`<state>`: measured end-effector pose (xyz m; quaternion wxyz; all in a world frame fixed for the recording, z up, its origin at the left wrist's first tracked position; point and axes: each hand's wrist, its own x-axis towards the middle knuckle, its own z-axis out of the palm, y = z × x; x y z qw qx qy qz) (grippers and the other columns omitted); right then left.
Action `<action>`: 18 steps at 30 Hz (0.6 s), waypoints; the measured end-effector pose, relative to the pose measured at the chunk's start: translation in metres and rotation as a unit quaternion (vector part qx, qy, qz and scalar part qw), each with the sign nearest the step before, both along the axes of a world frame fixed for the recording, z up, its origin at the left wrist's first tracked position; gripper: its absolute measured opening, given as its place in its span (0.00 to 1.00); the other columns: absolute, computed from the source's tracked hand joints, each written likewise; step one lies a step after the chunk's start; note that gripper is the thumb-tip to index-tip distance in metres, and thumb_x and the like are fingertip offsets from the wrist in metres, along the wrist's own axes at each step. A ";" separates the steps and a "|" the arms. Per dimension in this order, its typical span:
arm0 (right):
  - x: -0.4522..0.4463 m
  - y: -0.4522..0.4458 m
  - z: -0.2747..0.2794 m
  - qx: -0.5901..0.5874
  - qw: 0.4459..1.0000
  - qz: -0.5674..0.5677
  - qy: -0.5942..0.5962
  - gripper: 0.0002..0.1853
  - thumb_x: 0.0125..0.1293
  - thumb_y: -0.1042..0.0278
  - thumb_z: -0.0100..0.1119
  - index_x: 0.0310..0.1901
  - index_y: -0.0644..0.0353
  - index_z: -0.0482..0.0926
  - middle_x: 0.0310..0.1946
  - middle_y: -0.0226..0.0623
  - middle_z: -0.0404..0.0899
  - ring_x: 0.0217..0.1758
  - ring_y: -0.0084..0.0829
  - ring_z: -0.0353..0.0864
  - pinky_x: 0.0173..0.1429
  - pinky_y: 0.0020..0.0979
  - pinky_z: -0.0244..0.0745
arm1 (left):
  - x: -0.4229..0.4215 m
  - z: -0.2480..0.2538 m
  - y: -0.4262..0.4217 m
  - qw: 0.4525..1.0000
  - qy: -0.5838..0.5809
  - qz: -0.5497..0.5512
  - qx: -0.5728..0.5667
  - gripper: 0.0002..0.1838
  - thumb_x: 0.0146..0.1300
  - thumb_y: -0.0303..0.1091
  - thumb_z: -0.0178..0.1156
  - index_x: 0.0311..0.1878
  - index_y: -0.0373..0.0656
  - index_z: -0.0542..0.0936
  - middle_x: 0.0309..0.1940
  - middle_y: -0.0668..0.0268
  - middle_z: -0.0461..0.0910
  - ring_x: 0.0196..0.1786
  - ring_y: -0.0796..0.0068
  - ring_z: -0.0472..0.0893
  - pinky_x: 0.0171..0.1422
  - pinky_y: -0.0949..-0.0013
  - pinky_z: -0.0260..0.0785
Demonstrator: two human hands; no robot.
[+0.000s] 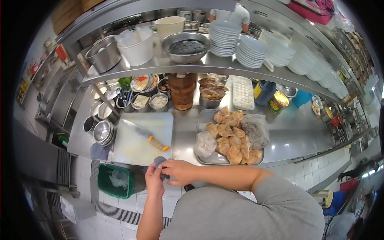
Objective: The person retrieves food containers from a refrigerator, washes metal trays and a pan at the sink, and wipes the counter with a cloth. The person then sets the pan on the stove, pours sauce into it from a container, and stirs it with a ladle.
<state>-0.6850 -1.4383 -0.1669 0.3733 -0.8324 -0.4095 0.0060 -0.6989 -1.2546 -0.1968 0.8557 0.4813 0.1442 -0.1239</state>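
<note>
My left hand (154, 177) and my right hand (178, 169) meet at the counter's front edge, both closed on a dark grey cloth (159, 161) that shows between them. Beyond them a white cutting board (127, 150) carries a knife (157, 143) with a tan and orange handle, its blade pointing away to the left. To the right of my hands a metal tray (203, 117) holds several browned pieces of meat, perhaps chicken (234, 155), with a clear plastic bag (205, 145) and a greyish plastic bag (256, 130).
Stacked metal bowls (103, 133) stand left of the board. Behind it are food containers, a tall brown-filled container (183, 94) and a white tray (243, 93). An overhead shelf (160, 69) bears plates (222, 38). A green bin (113, 182) stands below. Another person (231, 16) is at the back.
</note>
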 end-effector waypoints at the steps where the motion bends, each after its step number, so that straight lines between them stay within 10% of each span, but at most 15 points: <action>1: -0.005 -0.012 -0.005 0.033 0.999 -0.019 0.023 0.18 0.62 0.60 0.67 0.52 0.58 0.82 0.51 0.45 0.81 0.56 0.48 0.80 0.60 0.46 0.76 | 0.006 -0.006 -0.015 0.997 -0.031 0.001 0.066 0.13 0.73 0.28 0.59 0.56 0.34 0.77 0.46 0.64 0.83 0.44 0.76 0.82 0.50 0.69 0.76; 7: 0.003 -0.134 -0.003 0.131 0.963 -0.199 0.125 0.21 0.66 0.62 0.68 0.59 0.57 0.81 0.56 0.43 0.81 0.59 0.42 0.80 0.63 0.39 0.76 | 0.068 -0.003 -0.045 0.946 -0.118 -0.138 0.269 0.09 0.63 0.19 0.57 0.45 0.37 0.82 0.41 0.60 0.85 0.40 0.69 0.83 0.49 0.67 0.75; 12: 0.053 -0.280 -0.033 0.233 0.829 -0.465 0.203 0.20 0.66 0.67 0.68 0.59 0.60 0.81 0.45 0.37 0.85 0.43 0.30 0.85 0.50 0.31 0.80 | 0.120 0.025 -0.106 0.613 -0.383 -0.100 0.684 0.27 0.58 0.22 0.59 0.63 0.38 0.75 0.66 0.40 0.71 0.65 0.40 0.73 0.70 0.52 0.67; 18: 0.141 -0.486 -0.141 -0.030 0.669 -0.742 -0.023 0.21 0.64 0.63 0.69 0.56 0.62 0.81 0.42 0.48 0.87 0.45 0.43 0.87 0.47 0.41 0.81 | 0.114 -0.117 -0.153 0.645 -0.274 -0.217 0.680 0.33 0.57 0.24 0.59 0.70 0.37 0.70 0.75 0.35 0.59 0.77 0.33 0.59 0.81 0.45 0.54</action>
